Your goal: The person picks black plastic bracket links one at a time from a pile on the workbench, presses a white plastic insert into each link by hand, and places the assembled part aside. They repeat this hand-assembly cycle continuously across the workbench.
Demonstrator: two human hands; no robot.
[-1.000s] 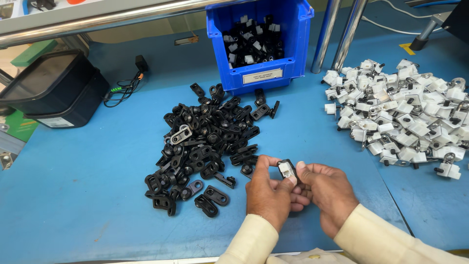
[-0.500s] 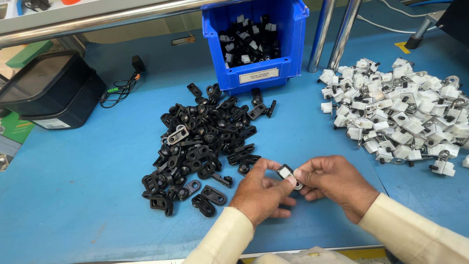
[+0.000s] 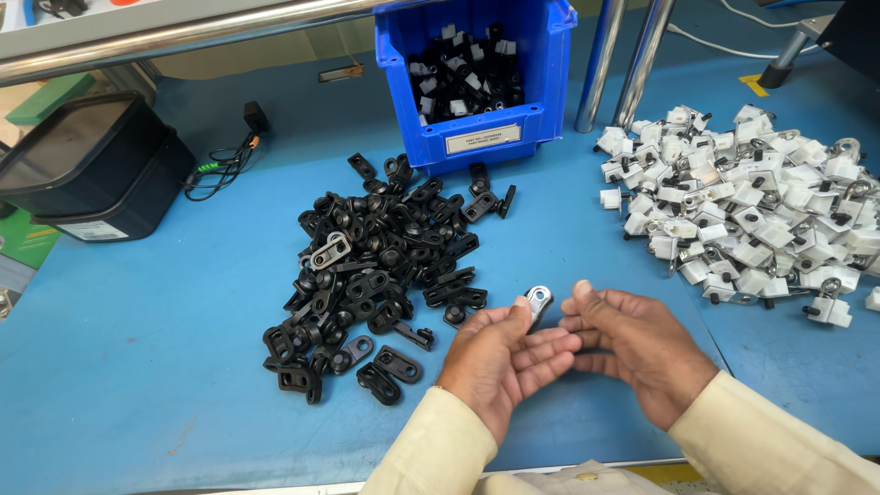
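Head view: The left hand (image 3: 500, 362) pinches a small black plastic clip with a silver metal eyelet (image 3: 537, 301) at its fingertips, grip closed on it. The right hand (image 3: 632, 344) sits just beside at 3 o'clock, fingers loosely curled, holding nothing. A pile of black plastic clips (image 3: 380, 266) lies on the blue tabletop (image 3: 165, 339) at 10 o'clock; a heap of white plastic fittings (image 3: 752, 220) at 2 o'clock; a blue plastic bin (image 3: 477, 119) at 12 o'clock.

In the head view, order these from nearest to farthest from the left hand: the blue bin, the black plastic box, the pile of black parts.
From the left hand:
1. Pile of black parts, just beyond it, to its left.
2. Blue bin, at the far side, straight ahead.
3. Black plastic box, far left.
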